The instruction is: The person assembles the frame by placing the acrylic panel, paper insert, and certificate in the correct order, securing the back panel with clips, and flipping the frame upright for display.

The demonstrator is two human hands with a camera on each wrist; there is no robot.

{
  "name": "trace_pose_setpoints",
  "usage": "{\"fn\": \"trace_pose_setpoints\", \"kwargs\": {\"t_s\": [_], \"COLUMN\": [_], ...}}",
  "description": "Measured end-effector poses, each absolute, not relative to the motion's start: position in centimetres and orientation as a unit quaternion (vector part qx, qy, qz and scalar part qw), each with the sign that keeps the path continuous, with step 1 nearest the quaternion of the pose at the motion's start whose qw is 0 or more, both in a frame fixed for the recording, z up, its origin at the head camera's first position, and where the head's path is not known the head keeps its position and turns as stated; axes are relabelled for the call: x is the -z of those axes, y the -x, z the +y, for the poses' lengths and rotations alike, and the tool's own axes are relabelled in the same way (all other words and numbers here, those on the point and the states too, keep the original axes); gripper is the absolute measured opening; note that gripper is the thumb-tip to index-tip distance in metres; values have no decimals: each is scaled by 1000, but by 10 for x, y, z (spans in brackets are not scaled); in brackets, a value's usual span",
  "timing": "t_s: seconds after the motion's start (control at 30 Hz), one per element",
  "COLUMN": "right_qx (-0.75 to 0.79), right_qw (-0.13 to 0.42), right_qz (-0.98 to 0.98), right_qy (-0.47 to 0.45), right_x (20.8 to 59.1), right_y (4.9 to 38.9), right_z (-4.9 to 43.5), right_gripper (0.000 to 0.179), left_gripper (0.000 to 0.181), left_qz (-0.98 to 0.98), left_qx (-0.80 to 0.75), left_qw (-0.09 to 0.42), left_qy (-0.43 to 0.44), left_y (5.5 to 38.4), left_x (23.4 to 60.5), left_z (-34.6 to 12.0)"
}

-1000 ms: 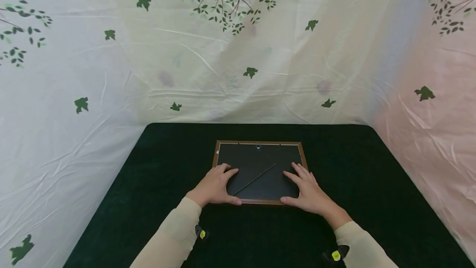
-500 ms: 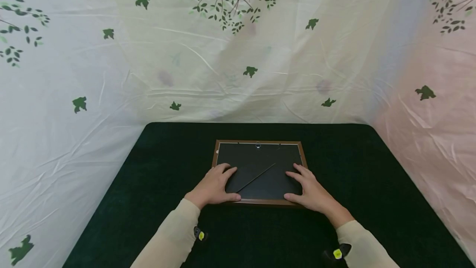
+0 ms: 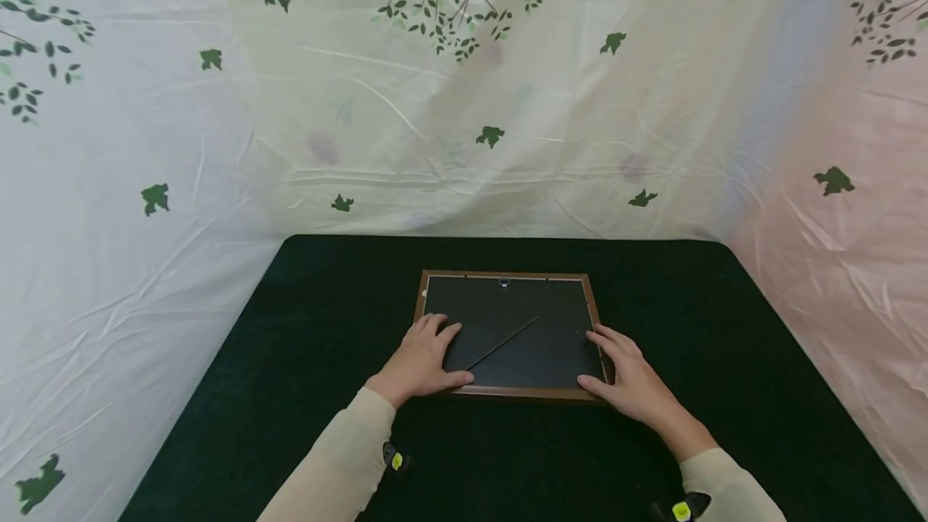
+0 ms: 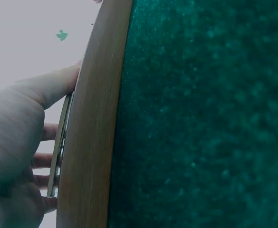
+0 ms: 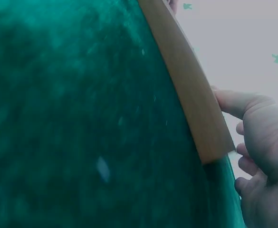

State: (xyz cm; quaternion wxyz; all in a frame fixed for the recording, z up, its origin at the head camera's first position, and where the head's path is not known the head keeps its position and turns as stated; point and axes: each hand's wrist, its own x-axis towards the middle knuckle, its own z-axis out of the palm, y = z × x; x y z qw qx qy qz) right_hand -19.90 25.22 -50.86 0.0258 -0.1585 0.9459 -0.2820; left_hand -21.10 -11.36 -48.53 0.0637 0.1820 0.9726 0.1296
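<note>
A picture frame (image 3: 507, 333) lies back side up, with a brown wooden rim (image 3: 522, 394), a black backing and a small metal hanger (image 3: 503, 283) near the far edge. A thin diagonal line (image 3: 502, 343) runs across the backing. My left hand (image 3: 420, 361) rests over the near left corner, thumb at the near rim and fingers extended onto the backing. At the near right corner is my right hand (image 3: 638, 377), its thumb by the near rim and its fingertips at the right rim. In the wrist views each thumb touches the wooden rim (image 4: 89, 118); the fingers are partly hidden.
The frame lies on a dark green cloth-covered table (image 3: 348, 296). Behind and at both sides hangs a pale curtain (image 3: 406, 127) printed with leaves and birds. Each cream sleeve (image 3: 329, 461) has a dark wrist device at the cuff.
My right hand has slid rightward off the backing to the frame's right edge and corner. My left hand has stayed nearly in place, and the frame has not visibly moved.
</note>
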Motion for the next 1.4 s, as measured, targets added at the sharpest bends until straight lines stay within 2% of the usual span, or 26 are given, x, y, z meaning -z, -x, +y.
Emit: {"fn": "trace_pose_setpoints", "kwargs": {"t_s": [0.27, 0.47, 0.67, 0.9, 1.17, 1.4], "right_qx": [284, 282, 296, 303, 287, 291], "right_qw": [33, 38, 50, 22, -10, -33], "right_qz": [949, 948, 944, 945, 949, 945], "right_qy": [130, 141, 135, 117, 128, 146], "right_x": [510, 508, 506, 506, 508, 509], "right_y": [192, 195, 195, 193, 189, 188], "right_z": [271, 274, 277, 276, 275, 273], "right_gripper": [73, 72, 61, 41, 42, 36], "left_gripper": [88, 87, 86, 86, 87, 98], "left_qz": [972, 972, 971, 971, 970, 967], "left_qx": [-121, -120, -126, -130, -131, -143], "left_qw": [60, 63, 64, 63, 65, 68], "left_qy": [-193, -192, -191, -189, -195, -201], "left_y": [211, 211, 209, 208, 210, 210], "left_x": [486, 485, 485, 486, 490, 491], "left_z": [-114, -115, -115, -115, -119, -123]}}
